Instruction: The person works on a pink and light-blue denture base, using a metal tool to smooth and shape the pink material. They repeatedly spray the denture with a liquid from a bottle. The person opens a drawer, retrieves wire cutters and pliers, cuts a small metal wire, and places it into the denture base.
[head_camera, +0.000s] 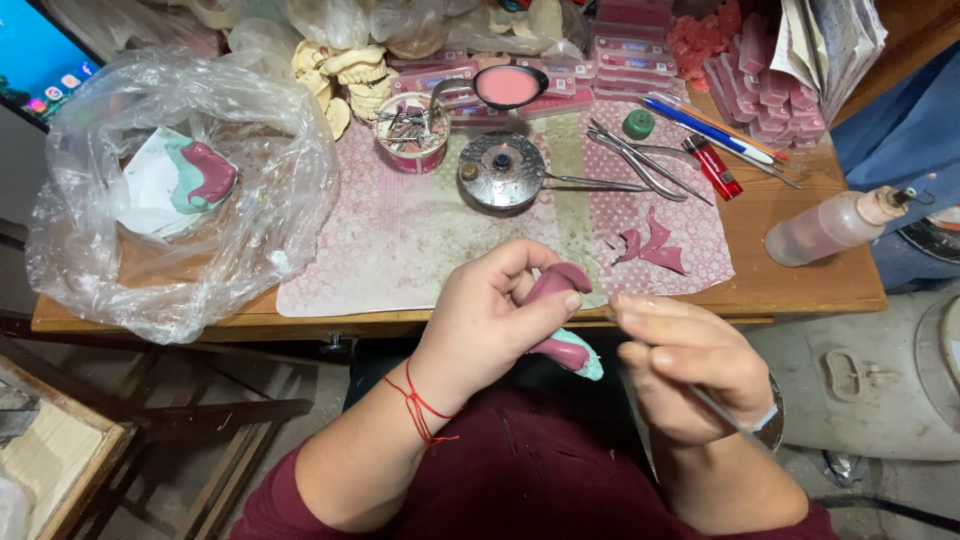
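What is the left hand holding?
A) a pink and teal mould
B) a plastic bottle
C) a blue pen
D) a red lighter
A: the left hand is wrapped around a pink and teal mould, while the lighter, bottle and pen all lie on the table.

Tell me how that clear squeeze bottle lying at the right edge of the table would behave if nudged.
The bottle lies on its side, so it would probably roll. It sits close to the table edge, so a push might send it off. It looks like thin plastic and mostly empty: likely light, and soft under a squeeze.
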